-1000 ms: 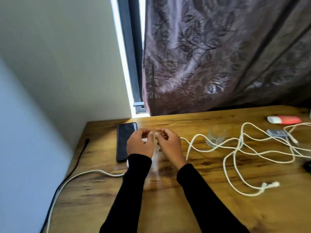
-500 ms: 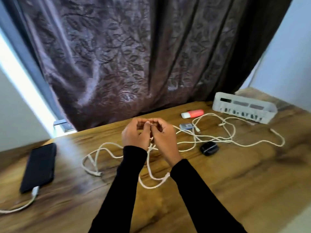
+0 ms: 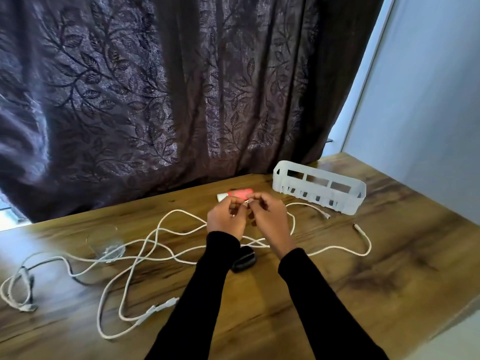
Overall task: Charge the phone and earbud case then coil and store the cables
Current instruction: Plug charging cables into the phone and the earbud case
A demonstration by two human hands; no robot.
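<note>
1. Both hands are raised together above the table [image 3: 363, 294]. The left hand [image 3: 226, 219] and the right hand [image 3: 270, 219] have their fingers curled, pinching a small metallic connector tip between them; which cable it belongs to cannot be told.
2. The earbud case [image 3: 244, 259], dark and rounded, lies on the table just under the left wrist. It looks like the thing to plug in now. The phone is not in view.
3. To do this well, one hand should keep its pinch close behind the plug while the other drops to steady the case, so the port can be found without the case sliding.
4. The white cables [image 3: 145, 250] lie in loose, crossing loops across the table. Slack should be drawn gently, since a crossing could tighten into a knot.
5. A clear glass [image 3: 105, 242] stands among the loops at left; a tugged cable could tip it.
6. The white basket [image 3: 319, 189] at the far right, near a pink-capped tube [image 3: 240, 194], is the likely store for coiled cables later.
</note>
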